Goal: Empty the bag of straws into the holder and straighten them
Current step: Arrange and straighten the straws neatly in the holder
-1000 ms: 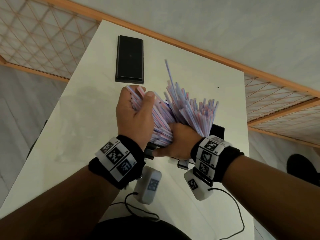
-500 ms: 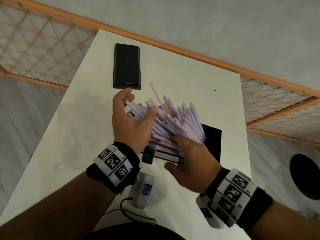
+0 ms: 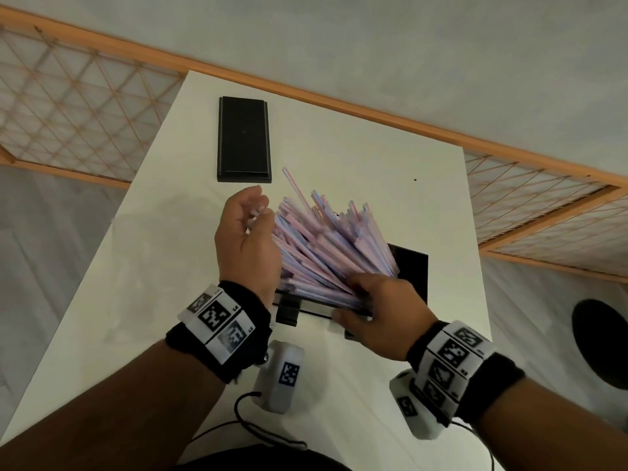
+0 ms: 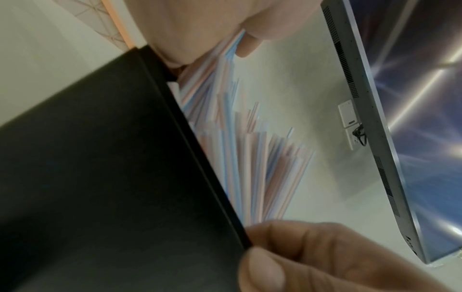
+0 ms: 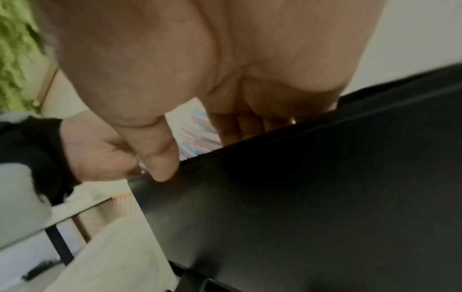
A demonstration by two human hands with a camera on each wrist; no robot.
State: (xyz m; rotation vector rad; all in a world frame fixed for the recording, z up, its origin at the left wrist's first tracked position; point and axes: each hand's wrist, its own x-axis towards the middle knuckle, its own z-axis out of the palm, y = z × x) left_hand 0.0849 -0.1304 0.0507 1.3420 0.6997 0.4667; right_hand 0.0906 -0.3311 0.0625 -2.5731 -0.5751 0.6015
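A thick bundle of pink, blue and white straws (image 3: pixel 326 243) stands fanned out and leaning far-left in the black box holder (image 3: pixel 413 270) on the white table (image 3: pixel 373 164). My left hand (image 3: pixel 260 209) is at the bundle's left side, fingers curled round the outermost straws (image 4: pixel 262 168). My right hand (image 3: pixel 353 300) is at the holder's near rim. Its fingers press on the straws' lower part and its thumb lies along the rim of the holder (image 5: pixel 312 197). One straw sticks out higher than the others. No bag is in view.
A flat black lid (image 3: pixel 244 139) lies at the table's far left. The table's right edge runs close to the holder. A dark round object (image 3: pixel 601 345) is on the floor to the right. A cable trails near the front edge.
My left hand let go of its tight grip, spread, then curled again at the bundle's left. My right hand drew back, then returned to the near rim. The straws lean further left.
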